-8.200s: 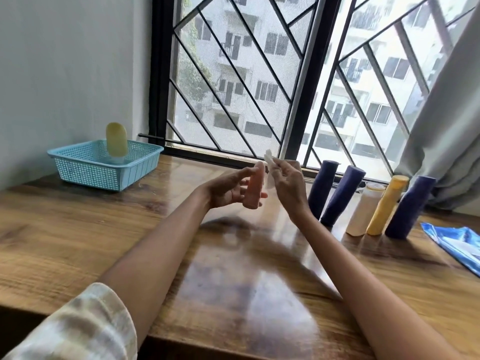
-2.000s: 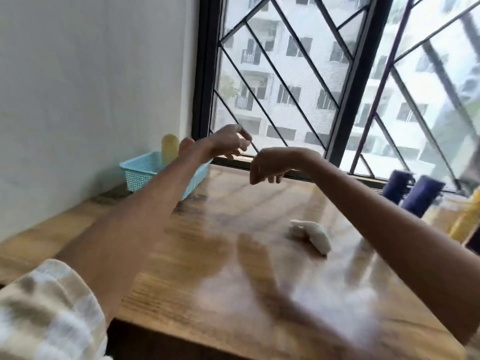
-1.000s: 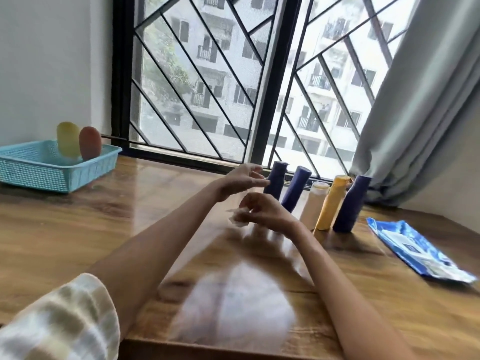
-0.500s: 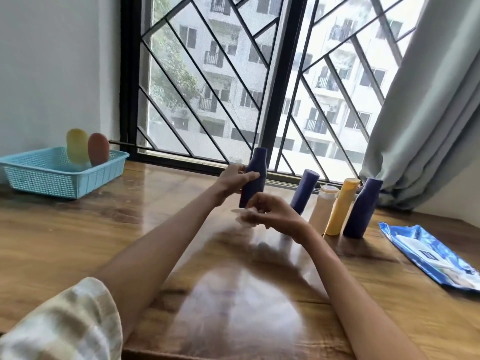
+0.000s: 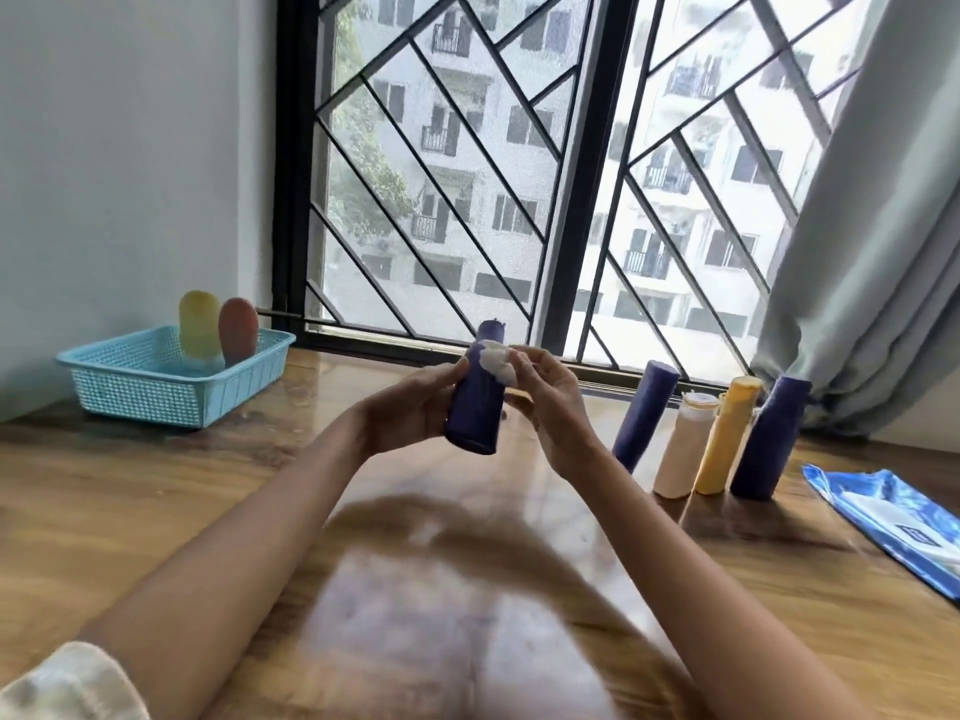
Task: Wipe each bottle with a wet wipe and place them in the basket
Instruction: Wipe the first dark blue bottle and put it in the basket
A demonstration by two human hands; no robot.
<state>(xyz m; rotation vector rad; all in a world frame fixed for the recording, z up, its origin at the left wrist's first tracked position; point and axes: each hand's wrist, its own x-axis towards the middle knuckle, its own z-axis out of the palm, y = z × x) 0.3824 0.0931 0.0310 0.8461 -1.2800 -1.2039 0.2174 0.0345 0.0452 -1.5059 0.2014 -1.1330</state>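
Observation:
My left hand [image 5: 410, 413] grips a dark blue bottle [image 5: 475, 407], held upright above the wooden table [image 5: 130, 501]. My right hand [image 5: 545, 407] presses a crumpled white wet wipe [image 5: 497, 362] against the bottle's upper part. A light blue basket [image 5: 171, 392] at the far left holds a yellow bottle [image 5: 199, 324] and an orange-red bottle [image 5: 238, 330], both upright. Along the window stand a dark blue bottle [image 5: 644, 413], a cream bottle [image 5: 684, 444], a yellow-orange bottle [image 5: 727, 439] and another dark blue bottle [image 5: 771, 439].
A blue wet wipe pack [image 5: 904, 517] lies flat at the right of the table. A grey curtain [image 5: 872, 241] hangs at the right behind the bottles. The barred window [image 5: 519, 200] runs along the table's far edge, and a pale wall [image 5: 130, 174] is behind the basket.
The orange-red bottle went into the basket. My left hand took a dark blue bottle from the row and lifted it. My right hand picked up the wipe and brought it to the bottle.

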